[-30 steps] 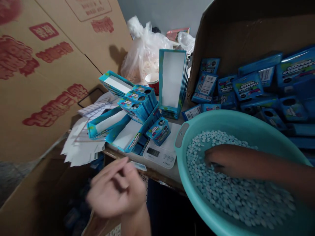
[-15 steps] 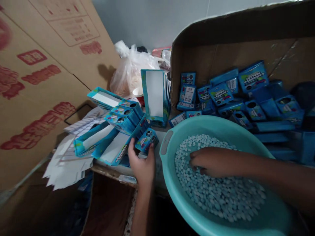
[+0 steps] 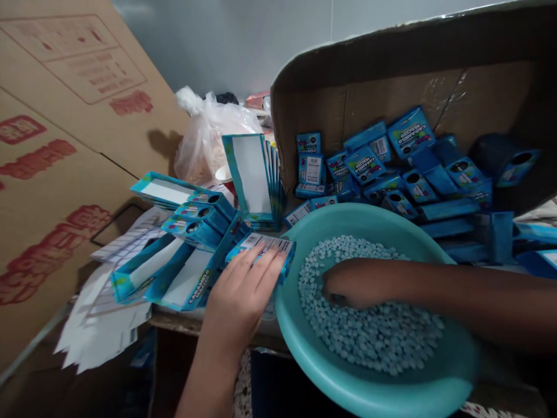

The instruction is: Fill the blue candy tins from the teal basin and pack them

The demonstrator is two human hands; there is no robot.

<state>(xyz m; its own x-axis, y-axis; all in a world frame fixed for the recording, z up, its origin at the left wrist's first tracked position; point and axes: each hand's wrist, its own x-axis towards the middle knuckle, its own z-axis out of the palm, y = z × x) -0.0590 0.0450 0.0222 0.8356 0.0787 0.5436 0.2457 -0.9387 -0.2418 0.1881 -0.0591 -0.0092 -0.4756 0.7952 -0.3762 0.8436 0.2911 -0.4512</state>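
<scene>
My left hand (image 3: pixel 243 284) is closed over a small blue candy box (image 3: pixel 281 247), its barcode side facing up, beside the basin's left rim. Inside the turquoise basin (image 3: pixel 300 354) lies a layer of small pale-blue candies (image 3: pixel 383 342). My right hand (image 3: pixel 352 284) reaches in from the right with its fingers curled down into them; the fingertips are mostly hidden. Left of my left hand, several filled blue boxes (image 3: pixel 202 217) sit stacked on open blue display trays (image 3: pixel 185 278).
More nested display trays (image 3: pixel 252 180) stand upright behind. A large cardboard carton (image 3: pixel 313 96) at the back right holds a heap of blue candy boxes (image 3: pixel 365 165). Papers (image 3: pixel 104 307) hang over the left table edge. A plastic bag (image 3: pixel 213 128) and a paper cup (image 3: pixel 224 174) are farther back.
My left hand has closed over the small box, turned it barcode side up and brought it right, to the basin's rim. My right hand stays among the candies. The view has shifted right.
</scene>
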